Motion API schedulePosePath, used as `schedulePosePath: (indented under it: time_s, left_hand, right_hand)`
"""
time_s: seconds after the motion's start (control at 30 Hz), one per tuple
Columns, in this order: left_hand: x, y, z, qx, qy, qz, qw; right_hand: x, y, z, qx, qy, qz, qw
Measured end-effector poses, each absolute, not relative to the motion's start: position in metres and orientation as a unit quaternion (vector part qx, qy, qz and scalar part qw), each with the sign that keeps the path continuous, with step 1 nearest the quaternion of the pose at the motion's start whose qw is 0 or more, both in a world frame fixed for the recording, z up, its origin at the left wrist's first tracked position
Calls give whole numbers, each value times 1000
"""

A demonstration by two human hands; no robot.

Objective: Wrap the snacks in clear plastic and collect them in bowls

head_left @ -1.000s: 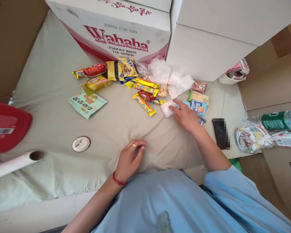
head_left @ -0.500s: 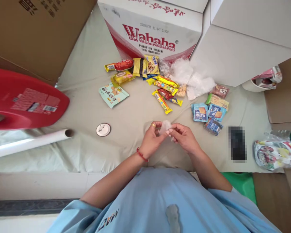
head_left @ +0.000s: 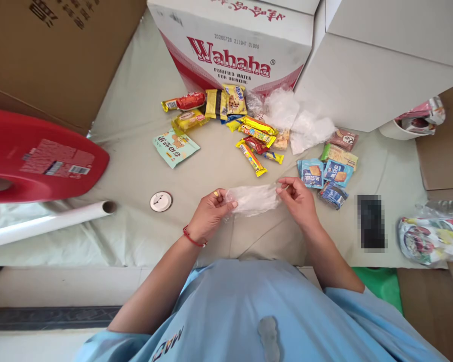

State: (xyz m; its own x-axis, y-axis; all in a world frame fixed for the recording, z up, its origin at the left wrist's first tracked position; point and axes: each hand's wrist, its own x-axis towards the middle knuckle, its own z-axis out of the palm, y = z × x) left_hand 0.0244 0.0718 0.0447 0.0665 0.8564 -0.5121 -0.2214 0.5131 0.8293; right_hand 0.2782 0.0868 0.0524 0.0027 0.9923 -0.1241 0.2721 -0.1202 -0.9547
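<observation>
A clear, crinkled plastic bag is stretched out flat between my two hands, just above the cloth. My left hand pinches its left end between thumb and fingers. At the other end my right hand pinches the right edge. Beyond the bag lies a pile of wrapped snacks, with a yellow snack bar nearest. More crumpled clear plastic bags rest behind them. Close to my right hand are blue biscuit packets.
A round pin badge and a mint-green pouch lie to the left, near a white tube and a red jug. The Wahaha carton stands behind. A blurred dark object lies at right.
The plastic bag, bunched up between my fingers before, is now pulled out wide. My left hand has moved left and my right hand right.
</observation>
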Motion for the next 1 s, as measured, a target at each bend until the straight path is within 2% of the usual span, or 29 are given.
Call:
schedulePosePath:
  time_s: [0.1, 0.23, 0.33, 0.47, 0.57, 0.7, 0.77, 0.9, 1.0]
  left_hand:
    - [27, 70, 44, 287, 542, 406, 677]
    - [26, 69, 41, 286, 537, 424, 671]
    - [23, 68, 36, 304, 568, 432, 631]
    - [23, 66, 30, 307, 594, 443, 597]
    - [23, 67, 32, 259, 598, 461, 603]
    - [12, 69, 37, 210, 596, 493, 598]
    - [-1, 70, 37, 207, 605, 491, 592]
    - [-35, 67, 30, 221, 639, 463, 573]
    - [-55, 59, 28, 303, 705, 442, 464]
  right_hand:
    - [264, 80, 56, -529, -657, 388, 372]
    - [248, 75, 52, -432, -766, 406, 250]
    - [243, 75, 43, -442, -761, 424, 215]
    - [239, 79, 33, -501, -741, 385, 229]
    - [239, 84, 35, -506, -719, 390, 273]
    - [250, 91, 46, -520, -580, 499, 380]
    - [259, 94, 50, -531, -476, 574, 403]
    - [274, 98, 49, -576, -374, 618, 383]
    - [277, 97, 46, -602, -361, 611, 366]
